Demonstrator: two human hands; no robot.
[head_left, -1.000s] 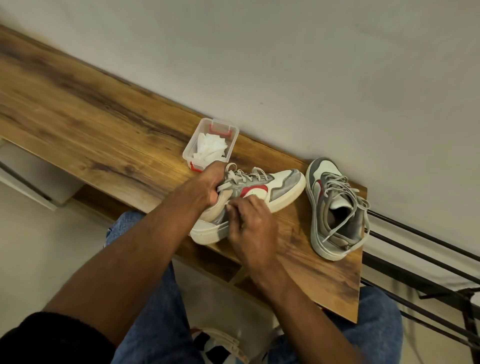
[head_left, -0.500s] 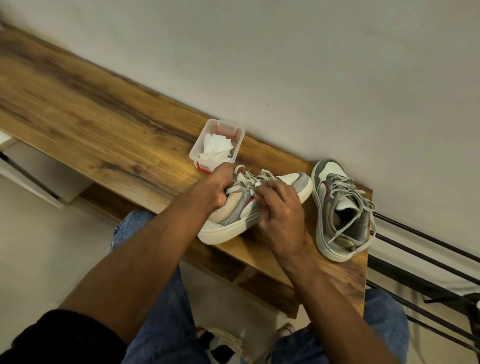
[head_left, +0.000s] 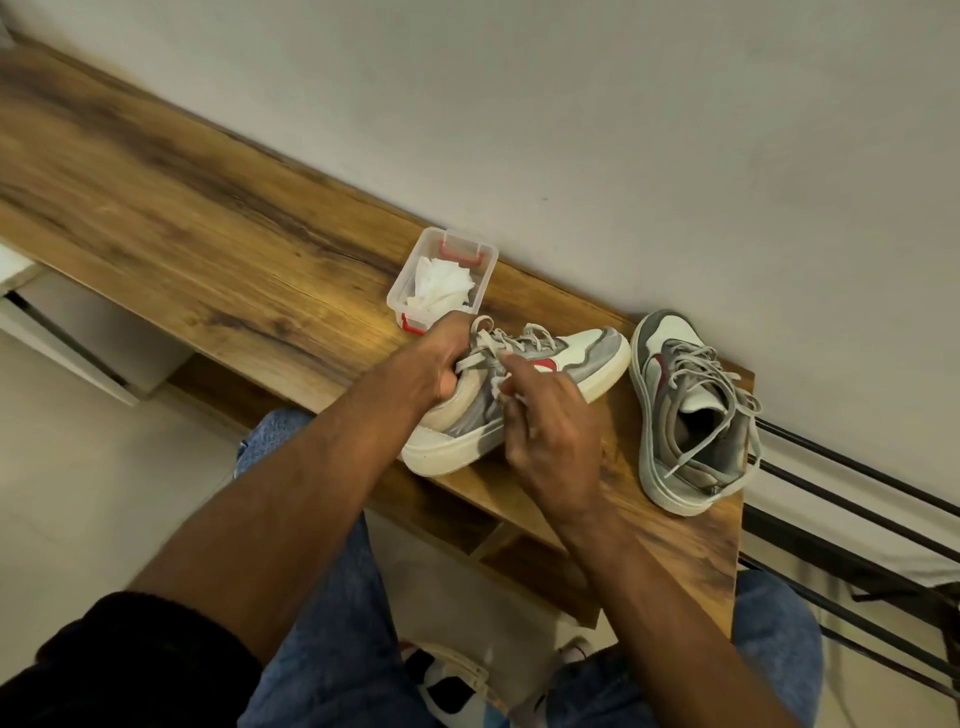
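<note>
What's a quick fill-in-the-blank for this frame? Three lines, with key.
1. The left hand grips the sneaker at its ____ end.
2. The right hand holds a wipe of ____ colour against it.
3. The clear box has ____ latches.
Missing: heel, white, red.
</note>
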